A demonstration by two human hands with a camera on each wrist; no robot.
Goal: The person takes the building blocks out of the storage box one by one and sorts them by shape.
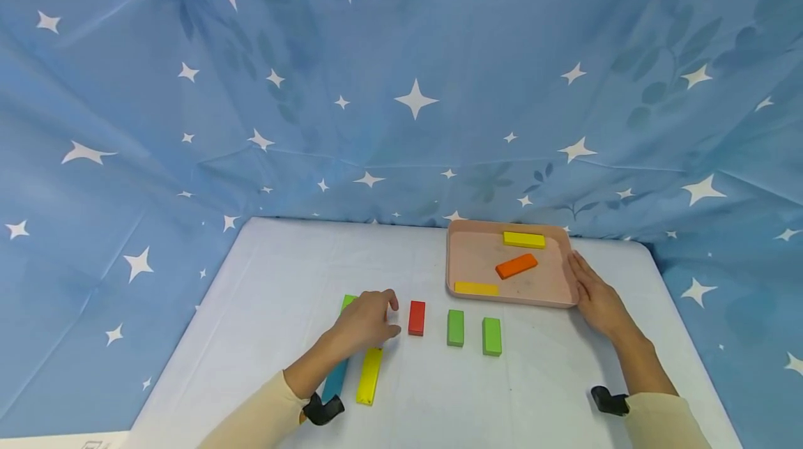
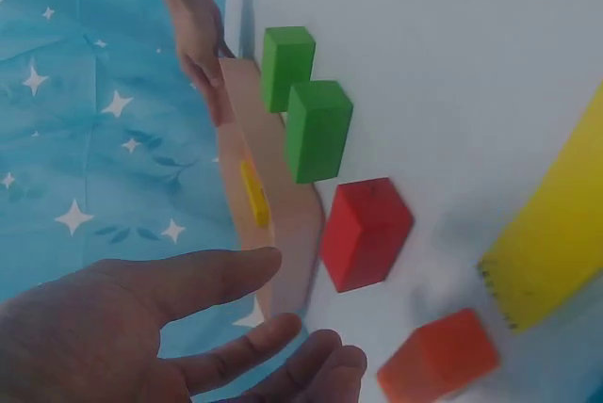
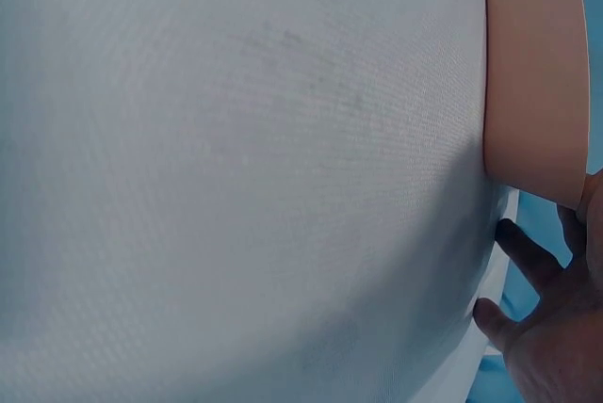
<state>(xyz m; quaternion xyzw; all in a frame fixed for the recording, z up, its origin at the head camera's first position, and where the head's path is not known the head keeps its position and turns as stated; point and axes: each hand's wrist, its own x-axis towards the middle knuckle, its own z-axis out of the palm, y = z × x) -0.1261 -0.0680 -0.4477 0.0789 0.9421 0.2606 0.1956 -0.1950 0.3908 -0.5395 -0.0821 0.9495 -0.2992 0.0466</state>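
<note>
- Reaching for a block with the left hand (image 1: 366, 321) seems to be the step in hand, while the pink tray (image 1: 470, 261) is perhaps being steadied by the right hand (image 1: 599, 302).
- The left fingers are bent but released; nothing is grasped by them. They are held just left of the red block (image 1: 417, 318), and a loose orange block (image 2: 438, 356) is seen near them in the left wrist view. Which one is aimed at cannot be told.
- The right fingers are extended at the right wall of the tray; nothing is clenched.
- The tray is placed at the far right of the worktop (image 1: 552, 393); two yellow blocks (image 1: 524, 240) and one orange bar (image 1: 517, 266) are contained in it.
- Two green blocks (image 1: 455, 328) are found right of the red one; a long yellow block (image 1: 369, 377) and a partly hidden blue block (image 1: 335, 381) are at the near left.
- For the next move, the left fingers should probably be lowered and closed around one block.
</note>
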